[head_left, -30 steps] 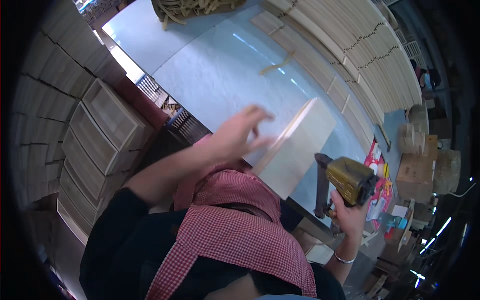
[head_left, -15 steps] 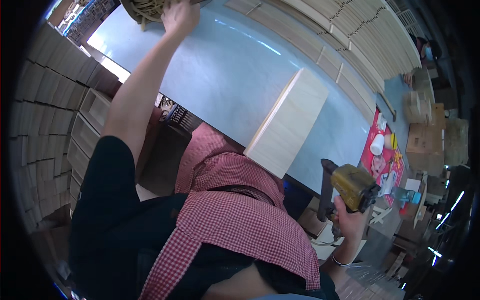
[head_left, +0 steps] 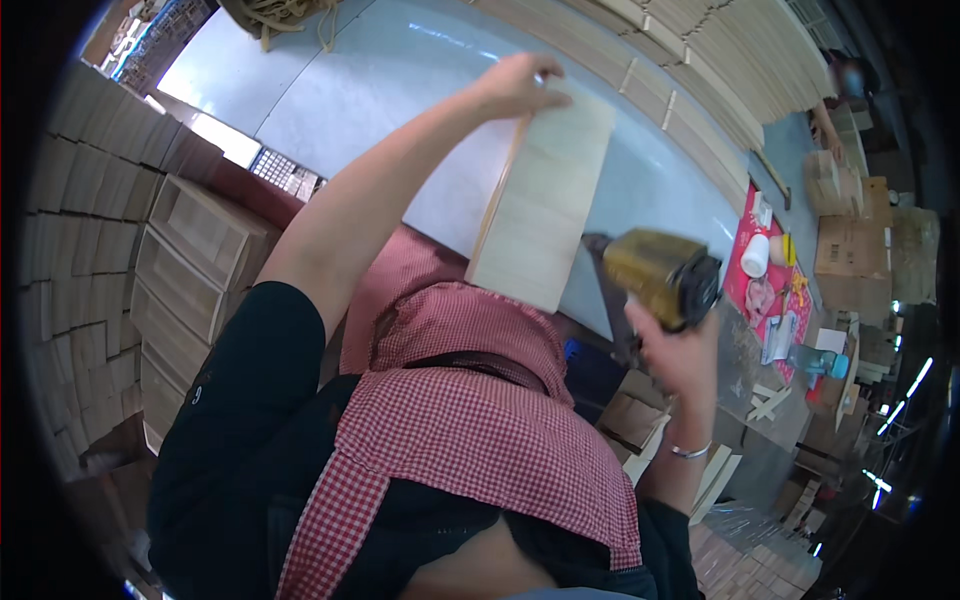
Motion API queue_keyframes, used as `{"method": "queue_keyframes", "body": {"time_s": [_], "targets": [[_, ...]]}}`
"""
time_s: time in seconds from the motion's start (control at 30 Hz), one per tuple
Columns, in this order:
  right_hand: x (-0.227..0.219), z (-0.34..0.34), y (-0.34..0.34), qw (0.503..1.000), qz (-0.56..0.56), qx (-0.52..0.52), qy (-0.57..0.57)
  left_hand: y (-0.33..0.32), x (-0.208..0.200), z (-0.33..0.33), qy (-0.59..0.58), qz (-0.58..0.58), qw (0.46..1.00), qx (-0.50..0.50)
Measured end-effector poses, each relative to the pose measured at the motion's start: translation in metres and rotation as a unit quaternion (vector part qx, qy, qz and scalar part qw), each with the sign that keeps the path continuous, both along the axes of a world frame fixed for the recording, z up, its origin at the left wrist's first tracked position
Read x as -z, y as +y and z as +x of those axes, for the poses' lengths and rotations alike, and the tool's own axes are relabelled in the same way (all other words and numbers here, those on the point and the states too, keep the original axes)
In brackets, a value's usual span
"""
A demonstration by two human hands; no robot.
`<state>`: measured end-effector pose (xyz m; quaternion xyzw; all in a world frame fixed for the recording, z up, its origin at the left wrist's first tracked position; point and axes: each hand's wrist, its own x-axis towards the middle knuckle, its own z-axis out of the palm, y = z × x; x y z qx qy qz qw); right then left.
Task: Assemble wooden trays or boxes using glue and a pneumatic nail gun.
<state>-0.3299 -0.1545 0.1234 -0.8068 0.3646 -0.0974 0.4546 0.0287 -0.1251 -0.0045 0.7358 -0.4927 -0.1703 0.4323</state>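
Observation:
A long pale wooden board (head_left: 545,205), with a tan edge along its left side, lies on the blue-grey tabletop (head_left: 440,190) and reaches to the apron at my waist. At its far end my left hand (head_left: 520,85) is bent over the edge, thumb and finger gripping there; its other fingers are partly hidden. My right hand (head_left: 675,350) is wrapped around the handle of a yellow-and-black nail gun (head_left: 655,270). The gun is held up beside the board's near right side, its nose end close to the board, and is slightly blurred.
A container of beige straps (head_left: 275,15) stands at the far left. Long wooden slats (head_left: 700,50) line the far side. A red mat (head_left: 750,280) with a white bottle (head_left: 755,256) lies right. Drawers (head_left: 200,260) and stacked wood (head_left: 90,200) are at left.
My left hand has left the strap container and come right to the board's far end. The board has turned and shifted left. The nail gun has moved left and up, nearer the board.

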Motion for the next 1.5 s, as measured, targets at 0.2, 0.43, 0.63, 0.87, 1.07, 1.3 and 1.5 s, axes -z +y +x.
{"method": "queue_keyframes", "body": {"time_s": [0.2,0.43,0.63,0.87,1.07,1.3,1.5], "targets": [[-0.018,0.054,-0.015,0.998,-0.053,-0.019,0.023,0.057,-0.002,0.039,0.029,-0.027,0.982,-0.185],[-0.031,0.015,-0.013,0.996,-0.079,0.004,0.035,0.055,0.039,0.055,0.212,-0.059,0.960,-0.175],[-0.025,-0.041,0.026,0.969,-0.181,-0.140,0.093,0.040,0.044,0.075,0.113,-0.049,0.990,-0.064],[-0.005,0.030,0.030,0.995,-0.060,-0.083,-0.009,0.073,0.017,0.061,0.173,-0.069,0.942,-0.280],[-0.010,0.071,0.007,0.993,-0.054,-0.057,0.084,0.100,0.004,0.084,0.138,-0.111,0.924,-0.339],[-0.025,0.071,0.011,0.989,-0.052,-0.110,0.087,0.104,0.020,0.100,0.096,-0.084,0.925,-0.359],[-0.020,0.082,0.007,0.983,-0.090,-0.155,0.052,0.098,0.024,0.107,0.031,-0.078,0.926,-0.369]]}}
